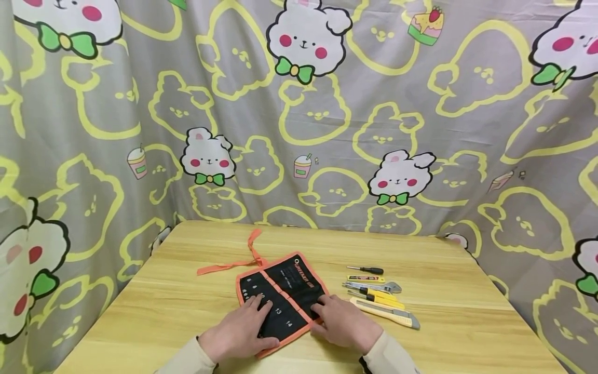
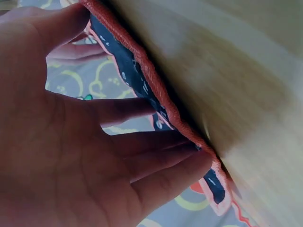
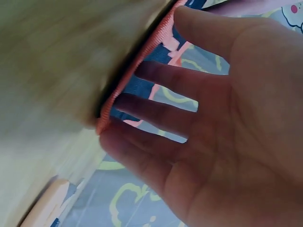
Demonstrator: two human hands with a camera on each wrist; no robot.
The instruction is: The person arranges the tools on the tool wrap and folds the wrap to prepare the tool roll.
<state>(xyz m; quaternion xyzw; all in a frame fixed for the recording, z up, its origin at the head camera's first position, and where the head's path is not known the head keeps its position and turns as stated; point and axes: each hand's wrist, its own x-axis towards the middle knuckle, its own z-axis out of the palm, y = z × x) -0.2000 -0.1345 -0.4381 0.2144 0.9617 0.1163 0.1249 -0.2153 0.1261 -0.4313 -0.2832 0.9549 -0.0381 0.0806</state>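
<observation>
A black tool roll pouch point(image 1: 303, 285) with orange edging lies spread and slanted on the table in the head view. White size numbers are printed along its pockets, and an orange tie strap point(image 1: 226, 268) trails from its far left side. My left hand point(image 1: 240, 330) rests on the pocketed side, its fingers fairly straight and touching the cloth. On the right edge of the pouch, my right hand point(image 1: 343, 322) lies with extended fingertips against the cloth. In both wrist views the fingertips meet the pouch point(image 2: 125, 61) near its orange border point(image 3: 142, 52).
Right of the pouch lie a black-handled screwdriver point(image 1: 372, 270), a narrow yellow-labelled pack point(image 1: 364, 279), an adjustable wrench point(image 1: 390, 287), yellow-and-black handled tools point(image 1: 385, 298) and a pale yellow utility knife point(image 1: 388, 312). A patterned curtain point(image 1: 327, 156) hangs behind the wooden table point(image 1: 448, 311).
</observation>
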